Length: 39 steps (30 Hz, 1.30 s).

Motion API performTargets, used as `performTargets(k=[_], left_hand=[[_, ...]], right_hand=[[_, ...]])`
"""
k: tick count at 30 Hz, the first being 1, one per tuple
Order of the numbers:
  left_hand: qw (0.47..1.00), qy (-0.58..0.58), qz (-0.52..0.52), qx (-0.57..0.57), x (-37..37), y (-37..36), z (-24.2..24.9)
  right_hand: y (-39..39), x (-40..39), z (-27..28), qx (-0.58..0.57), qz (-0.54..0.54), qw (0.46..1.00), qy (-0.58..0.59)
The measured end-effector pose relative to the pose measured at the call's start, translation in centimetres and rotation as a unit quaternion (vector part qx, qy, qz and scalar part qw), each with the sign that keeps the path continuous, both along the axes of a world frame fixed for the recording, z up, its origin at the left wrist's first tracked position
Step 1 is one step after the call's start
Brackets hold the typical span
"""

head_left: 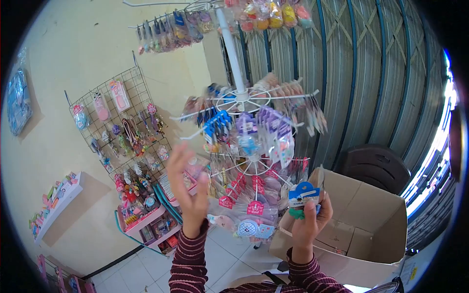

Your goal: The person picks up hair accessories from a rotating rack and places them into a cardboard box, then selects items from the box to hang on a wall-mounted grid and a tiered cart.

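My right hand [312,217] grips a small packaged item with a blue header card [304,191] and something green below it, in front of the cardboard box. Raised at the left of the rack, my left hand [188,188] is slightly blurred, its fingers apart and nothing in it. Between and behind the hands stands a white rotating display rack [243,97] with tiers of hooks. Blue-carded packets [217,124] and purple-carded packets [273,119] hang on its middle tier, pink-carded packets [255,207] lower down.
An open cardboard box [364,195] stands at the right, a dark plastic chair [378,163] behind it. On the left wall are a wire grid [122,102] with accessories and a white shelf [58,207]. A pink shelf unit [146,224] stands below the grid.
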<state>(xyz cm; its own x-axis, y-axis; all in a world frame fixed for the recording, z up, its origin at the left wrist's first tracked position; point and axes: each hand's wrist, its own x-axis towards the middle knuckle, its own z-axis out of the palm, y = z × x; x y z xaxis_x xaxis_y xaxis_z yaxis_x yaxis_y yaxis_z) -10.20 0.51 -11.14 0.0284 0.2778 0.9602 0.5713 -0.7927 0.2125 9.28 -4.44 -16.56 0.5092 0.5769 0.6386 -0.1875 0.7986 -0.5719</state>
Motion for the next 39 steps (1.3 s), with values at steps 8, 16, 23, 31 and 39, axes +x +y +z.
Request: performTargets(k=[8,16,23,31,39], left_hand=[[0.991,-0.067,0.112,-0.019,-1.3,4.0,0.2],[0.961,0.123,0.249,0.008,3.6,2.8,0.2],[0.99,0.101,0.097,0.014,6.6,2.1,0.7],[0.999,0.017,0.028,0.019,7.5,2.1,0.5],[1.0,0.002,0.016,0.01,7.6,1.9,0.4]], right_hand=[[1.3,-2.1,0.2,-0.031,0.03,0.998,-0.044],[6.0,-1.9,2.1,-0.101,0.034,0.993,-0.055],[7.2,0.0,3.8,-0.03,0.051,0.998,-0.027],[9.4,1.1,4.2,-0.06,0.047,0.997,0.004],[10.4,1.3,3.6,-0.114,0.077,0.989,-0.047]])
